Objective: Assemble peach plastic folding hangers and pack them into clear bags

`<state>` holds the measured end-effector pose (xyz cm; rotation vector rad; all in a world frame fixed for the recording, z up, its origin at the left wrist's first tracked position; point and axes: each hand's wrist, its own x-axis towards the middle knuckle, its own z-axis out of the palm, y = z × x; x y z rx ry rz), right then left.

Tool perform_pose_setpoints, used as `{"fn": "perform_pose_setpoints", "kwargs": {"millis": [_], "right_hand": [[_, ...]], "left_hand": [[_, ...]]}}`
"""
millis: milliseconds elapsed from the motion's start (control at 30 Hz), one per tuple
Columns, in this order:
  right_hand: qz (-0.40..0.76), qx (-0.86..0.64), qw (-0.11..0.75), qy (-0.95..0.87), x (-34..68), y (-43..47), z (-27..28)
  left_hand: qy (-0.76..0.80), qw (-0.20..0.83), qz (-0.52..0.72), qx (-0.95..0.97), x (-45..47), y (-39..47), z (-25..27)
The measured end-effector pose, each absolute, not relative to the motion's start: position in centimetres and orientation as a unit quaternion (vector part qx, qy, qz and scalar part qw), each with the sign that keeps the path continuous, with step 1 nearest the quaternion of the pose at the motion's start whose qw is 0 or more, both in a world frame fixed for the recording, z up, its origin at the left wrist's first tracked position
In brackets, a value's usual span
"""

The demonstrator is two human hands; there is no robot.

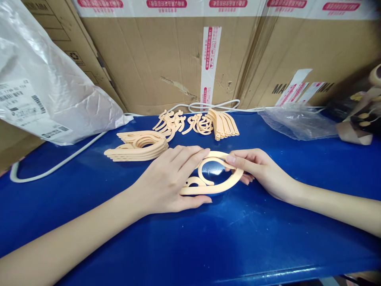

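Observation:
A cream plastic folding hanger (222, 187), folded into a flat loop with a curved hook inside, is held just over the blue table (208, 242). My left hand (169, 180) covers its left end, fingers along the top edge and thumb below. My right hand (257, 165) pinches the right end, with the thumb on top and fingertips underneath. A stack of similar folded hangers (137, 154) lies left of the held one, beyond my left hand. Farther back are loose curved hooks (170, 122), more small curved pieces (202, 124) and a fanned row of hanger arms (224, 125).
Large cardboard boxes (154, 59) wall off the back. A white parcel bag (56, 79) leans at the left. A white cable (59, 169) runs along the table's left and rear. Clear plastic film (300, 123) and a beige ribbon (354, 133) lie at the right.

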<state>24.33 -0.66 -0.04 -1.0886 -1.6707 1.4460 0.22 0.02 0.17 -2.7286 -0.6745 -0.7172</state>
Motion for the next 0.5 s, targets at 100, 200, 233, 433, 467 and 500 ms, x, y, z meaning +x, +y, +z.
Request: {"fn": "perform_pose_setpoints", "kwargs": {"millis": [100,200,233,433,467,500], "right_hand": [[0.557,-0.413,0.329,-0.641,24.4,-0.7,0.0],[0.557,-0.409,0.327,-0.644,24.4,-0.7,0.0],[0.558,-0.408,0.326,-0.646,24.4,-0.7,0.0],[0.571,-0.386,0.309,-0.655,24.3,-0.6,0.0],[0.573,-0.382,0.303,-0.659,24.3,-0.6,0.1],[0.573,-0.377,0.297,-0.664,24.4,-0.6,0.1]], "left_hand": [[-0.224,0.128,-0.242,-0.935,0.3,0.1,0.2],[-0.218,0.143,-0.236,-0.936,0.4,0.0,0.3],[-0.217,0.151,-0.233,-0.936,0.4,-0.1,0.4],[-0.232,0.143,-0.225,-0.935,0.5,-0.8,0.5],[-0.239,0.12,-0.227,-0.936,0.5,-0.9,0.7],[-0.246,0.093,-0.227,-0.938,0.5,-1.1,0.9]]}}
